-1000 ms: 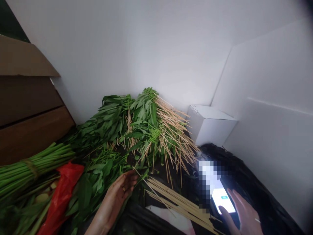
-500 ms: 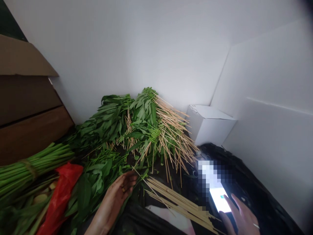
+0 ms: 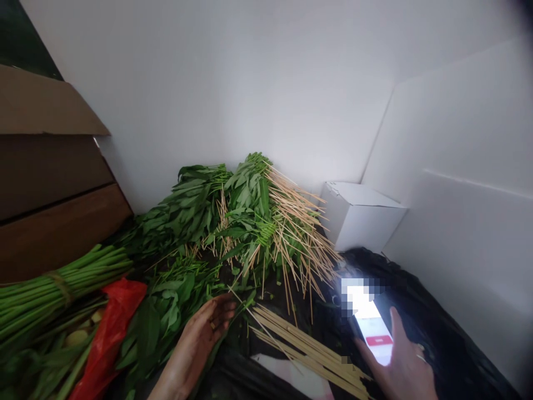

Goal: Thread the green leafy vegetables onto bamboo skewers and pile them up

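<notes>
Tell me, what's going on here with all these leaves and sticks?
A person's right hand is at a lit phone, thumb and fingers on either side of its lower end. The left hand is loosely curled beside leafy greens; whether it holds anything is unclear. Ahead, thin sticks jut from piled greens by the wall, and more loose sticks lie between the hands.
</notes>
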{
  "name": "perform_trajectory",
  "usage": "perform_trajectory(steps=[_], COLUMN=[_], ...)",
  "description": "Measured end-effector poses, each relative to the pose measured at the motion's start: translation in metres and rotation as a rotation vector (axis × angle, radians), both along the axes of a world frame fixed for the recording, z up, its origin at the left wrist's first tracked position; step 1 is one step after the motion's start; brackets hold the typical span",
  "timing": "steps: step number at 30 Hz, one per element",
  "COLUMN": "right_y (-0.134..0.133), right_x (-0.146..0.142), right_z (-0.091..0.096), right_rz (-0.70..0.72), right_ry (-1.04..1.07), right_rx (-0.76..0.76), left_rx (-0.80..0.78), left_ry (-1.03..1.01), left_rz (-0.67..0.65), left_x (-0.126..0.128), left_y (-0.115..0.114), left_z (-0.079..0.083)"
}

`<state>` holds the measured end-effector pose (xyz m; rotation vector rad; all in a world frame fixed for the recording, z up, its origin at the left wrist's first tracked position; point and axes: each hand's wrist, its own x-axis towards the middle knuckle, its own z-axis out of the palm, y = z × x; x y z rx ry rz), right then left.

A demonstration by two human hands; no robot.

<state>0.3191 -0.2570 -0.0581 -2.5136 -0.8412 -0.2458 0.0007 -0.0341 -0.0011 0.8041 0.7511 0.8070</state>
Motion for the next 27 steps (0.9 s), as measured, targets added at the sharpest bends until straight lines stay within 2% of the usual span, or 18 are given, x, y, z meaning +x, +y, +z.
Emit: perform_trajectory(steps=[6, 12, 18, 20, 22, 25, 27], right_y=[0.006, 0.014, -0.001, -0.009, -0.013, -0.005, 0.008], right_x=[-0.009, -0.012, -0.013, -0.016, -0.024, -0.048, -0.069], right_z=[0.01, 0.018, 0.031, 0.037, 0.044, 0.054, 0.06], right_rz=[-0.025, -0.048, -0.076, -0.072, -0.05, 0.04, 0.12], right_ry=[-0.035, 0.054, -0.044, -0.094, -0.131, -0.187, -0.205], right_rx=[-0.039, -0.063, -0.046, -0.056, -0.037, 0.065, 0.159], left_rx=[-0.006, -0.002, 0.047, 0.056, 0.034, -0.028, -0.07], left_ry=[-0.005, 0.007, 0.019, -0.007, -0.051, -0.096, -0.148], left_rz=[-0.002, -0.017, -0.026, -0.079, -0.191, -0.435, -0.494], left_x=[-0.001, 0.002, 0.005, 0.016, 0.036, 0.073, 0.093], left_y=[0.0, 0.001, -0.006, -0.018, -0.036, -0.069, -0.086], left_z=[0.001, -0.005, 0.008, 0.011, 0.007, -0.011, -0.023])
